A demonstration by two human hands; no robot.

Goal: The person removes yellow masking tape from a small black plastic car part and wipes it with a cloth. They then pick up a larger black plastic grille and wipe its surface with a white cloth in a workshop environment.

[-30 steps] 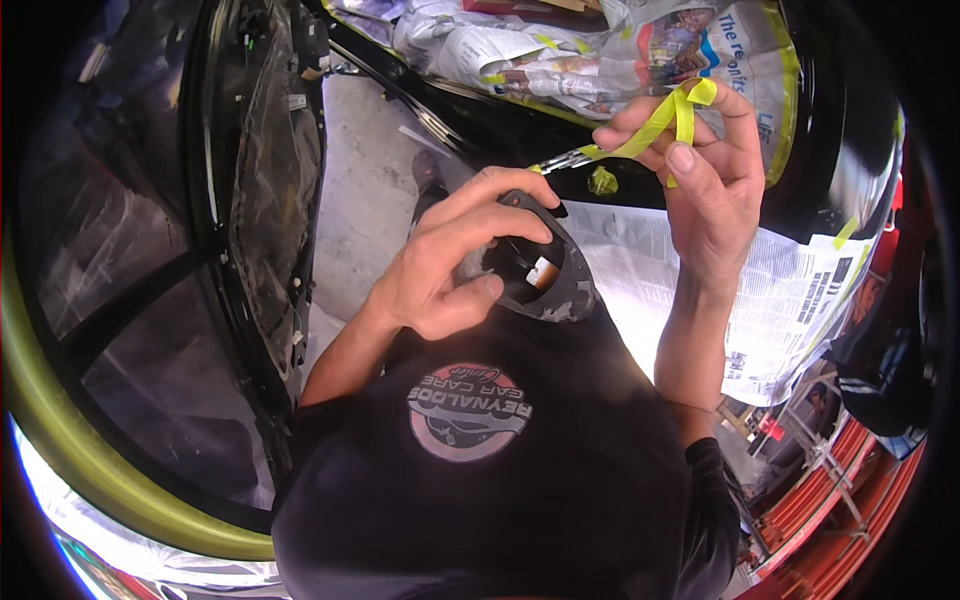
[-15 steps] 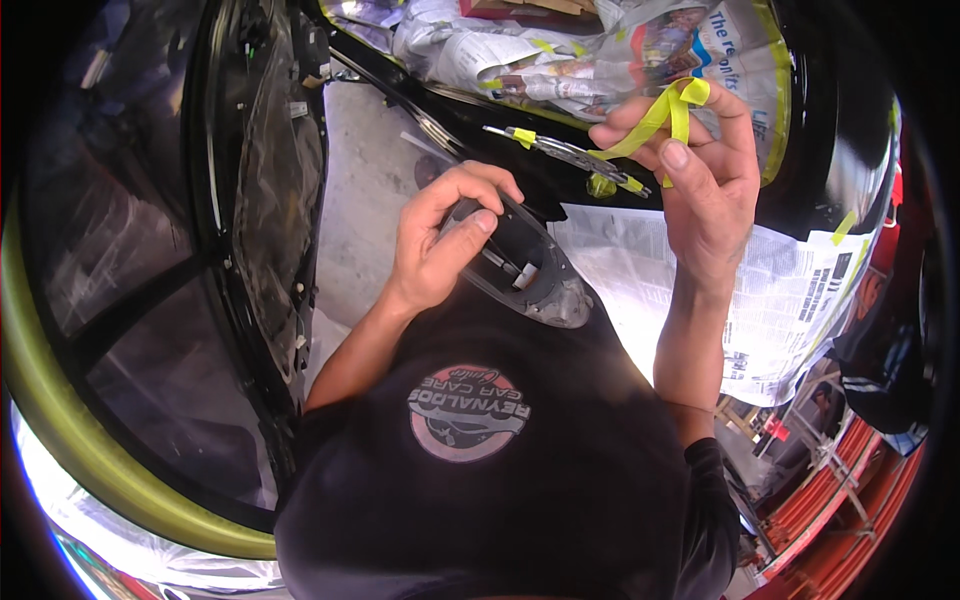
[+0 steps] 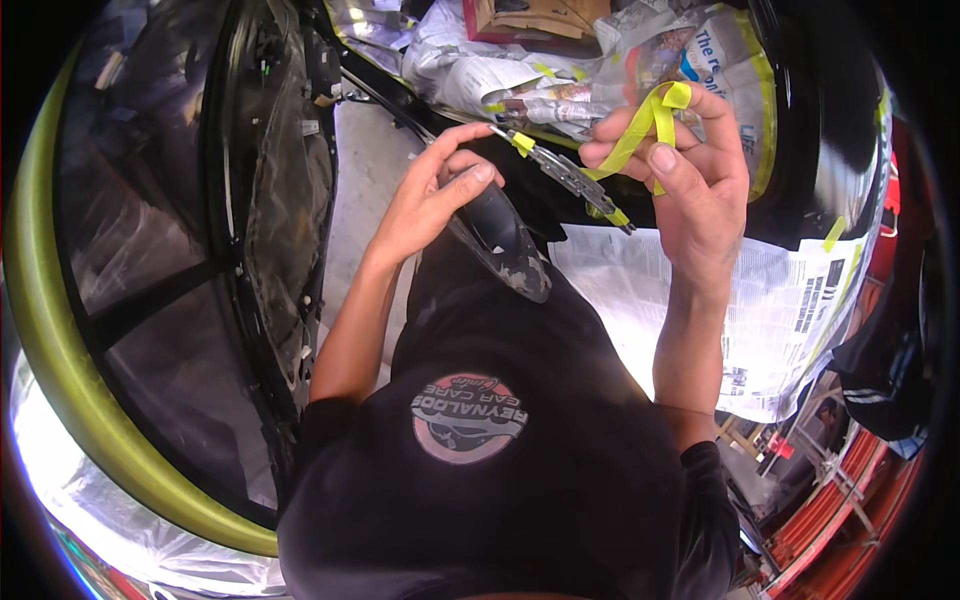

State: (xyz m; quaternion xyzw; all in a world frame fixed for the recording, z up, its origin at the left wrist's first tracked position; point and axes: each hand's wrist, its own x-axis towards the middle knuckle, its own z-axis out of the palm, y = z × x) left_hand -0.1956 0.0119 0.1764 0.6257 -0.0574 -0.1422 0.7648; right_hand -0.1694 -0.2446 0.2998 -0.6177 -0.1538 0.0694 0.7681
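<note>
My left hand (image 3: pixel 432 200) is closed round the upper end of a dark, elongated oval shell (image 3: pixel 503 240), scuffed pale at its lower tip. Its index finger stretches to the upper end of a slim dark grey slotted strip (image 3: pixel 565 170), seeming to touch it. Bits of yellow masking tape wrap that strip near both ends. A longer ribbon of yellow masking tape (image 3: pixel 636 140) runs from the strip to my right hand (image 3: pixel 695 180), looping over its curled fingers near the thumb. The shell's hollow side is turned away.
On the left stands a black car door (image 3: pixel 285 200) with loose plastic sheeting inside. Newspaper (image 3: pixel 790 290) is taped over the panel at right, and crumpled paper (image 3: pixel 470 85) fills the opening ahead, beside a cardboard box (image 3: pixel 535 18). Red racking (image 3: pixel 840 520) stands lower right.
The shell has turned over, hiding its hollow side and the white piece inside. My left index finger has extended to the slotted strip's upper end. The right hand still has the tape.
</note>
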